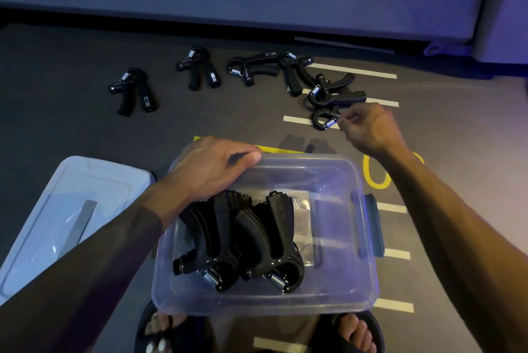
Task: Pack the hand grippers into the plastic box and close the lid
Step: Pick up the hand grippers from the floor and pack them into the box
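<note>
Honestly there's not much to read from where I'm looking. The only thing close to a sign is a yellow painted mark (380,175) on the dark floor (85,129) just right of my box, looks like a "0" or an "O", partly behind my arm. Any print on the grippers is too small and blurry.

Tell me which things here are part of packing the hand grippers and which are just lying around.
Part of the job:
- plastic box, open, two grippers inside
- lid, lying left of the box
- loose grippers on the floor
- gripper held by the right hand
- left hand on the box rim

Just there:
- floor markings
- sandals
</note>
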